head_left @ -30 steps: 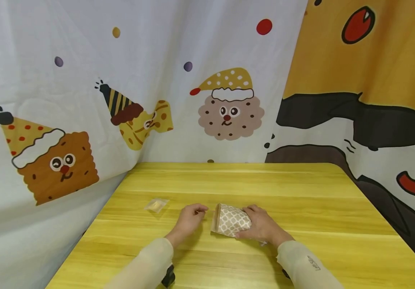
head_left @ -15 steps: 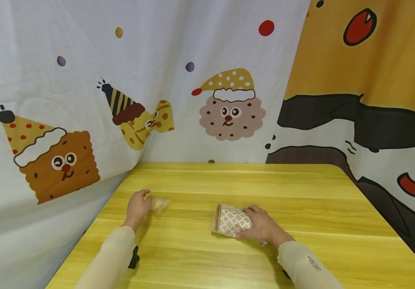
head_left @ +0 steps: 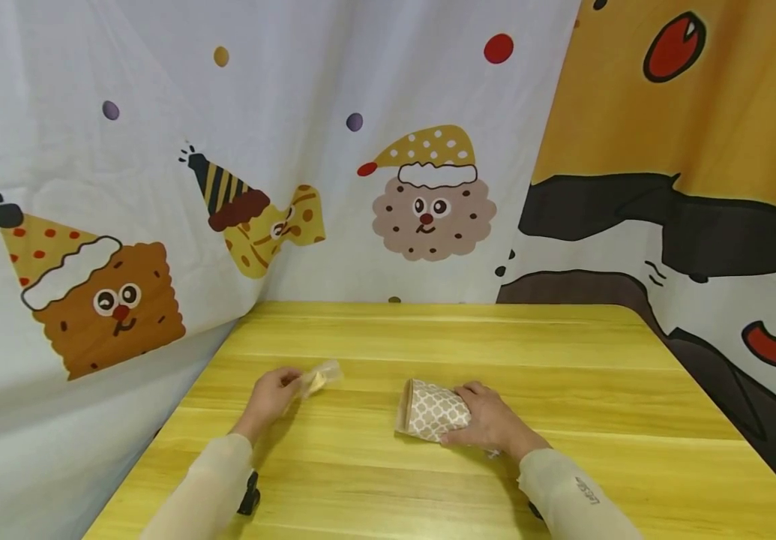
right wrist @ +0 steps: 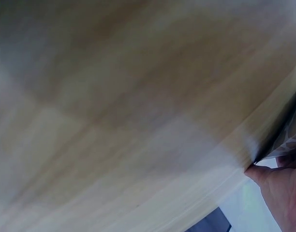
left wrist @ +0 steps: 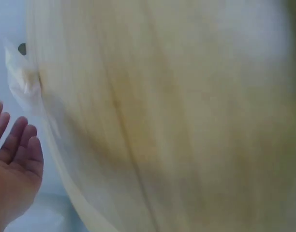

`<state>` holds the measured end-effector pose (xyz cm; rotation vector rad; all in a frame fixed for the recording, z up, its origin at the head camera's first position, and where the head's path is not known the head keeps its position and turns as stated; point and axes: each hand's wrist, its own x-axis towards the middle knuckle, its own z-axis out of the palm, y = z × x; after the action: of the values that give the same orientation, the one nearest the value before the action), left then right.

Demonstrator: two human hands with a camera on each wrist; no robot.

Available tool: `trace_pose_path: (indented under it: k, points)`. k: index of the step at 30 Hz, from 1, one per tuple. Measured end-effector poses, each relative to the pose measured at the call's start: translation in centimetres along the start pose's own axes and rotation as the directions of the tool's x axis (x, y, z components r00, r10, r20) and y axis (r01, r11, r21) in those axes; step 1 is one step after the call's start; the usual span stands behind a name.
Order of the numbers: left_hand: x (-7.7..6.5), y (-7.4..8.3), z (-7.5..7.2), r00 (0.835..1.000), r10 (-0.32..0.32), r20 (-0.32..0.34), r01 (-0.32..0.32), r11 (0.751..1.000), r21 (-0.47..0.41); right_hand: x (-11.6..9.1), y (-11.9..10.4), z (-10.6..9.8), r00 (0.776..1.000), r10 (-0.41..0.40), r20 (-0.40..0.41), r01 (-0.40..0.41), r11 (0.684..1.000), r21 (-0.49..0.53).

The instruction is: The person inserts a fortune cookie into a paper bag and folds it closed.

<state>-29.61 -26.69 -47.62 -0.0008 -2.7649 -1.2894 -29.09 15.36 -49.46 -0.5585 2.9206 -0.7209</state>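
Observation:
In the head view my left hand [head_left: 271,399] pinches one end of a small clear plastic packet [head_left: 321,379] with something pale yellow inside. The packet is lifted off the table and points to the right. The left wrist view shows the same packet [left wrist: 23,82] beyond the fingertips, slightly blurred. My right hand [head_left: 490,418] grips a paper bag [head_left: 438,412] printed with a white lattice on tan. The bag lies on its side, its mouth facing left toward the packet. Its contents are hidden. Only a corner of the bag [right wrist: 292,134] enters the right wrist view, by the thumb.
Both hands work over a yellow wood-grain table [head_left: 388,487]. A white curtain with cartoon prints [head_left: 320,90] hangs behind it and along its left side. A small pale scrap [head_left: 492,454] shows under my right wrist.
My left hand moved left from beside the bag's mouth to the packet, took hold of it and raised it off the table, slightly rightward. The right hand and bag stayed put.

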Motion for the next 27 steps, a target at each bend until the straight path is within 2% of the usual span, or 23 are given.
trace_pose_path:
  k: [4,7,11,19,27]
  points:
    - [0.4,0.1,0.1,0.998,0.006,0.064,-0.006,1.0,-0.005,-0.1,0.0,0.0,1.0,0.001,0.001,-0.001,1.0,0.007]
    - [0.6,-0.2,0.2,0.992,0.022,0.123,-0.029,0.998,0.061,-0.2,0.0,0.0,1.0,0.001,0.006,-0.001,1.0,0.013]
    - [0.6,-0.8,0.0,0.986,0.03,0.164,-0.056,0.987,0.152,-0.2,-0.1,-0.1,1.0,0.002,0.008,-0.002,1.0,0.011]
    - [0.7,-0.6,0.6,0.985,0.067,0.156,-0.09,0.986,0.144,0.0,0.0,0.0,1.0,0.003,0.003,-0.003,1.0,-0.002]
    - [0.9,0.8,1.1,0.989,0.064,0.137,-0.081,0.989,0.123,-0.1,0.1,-0.1,1.0,0.002,0.009,-0.002,1.0,-0.004]
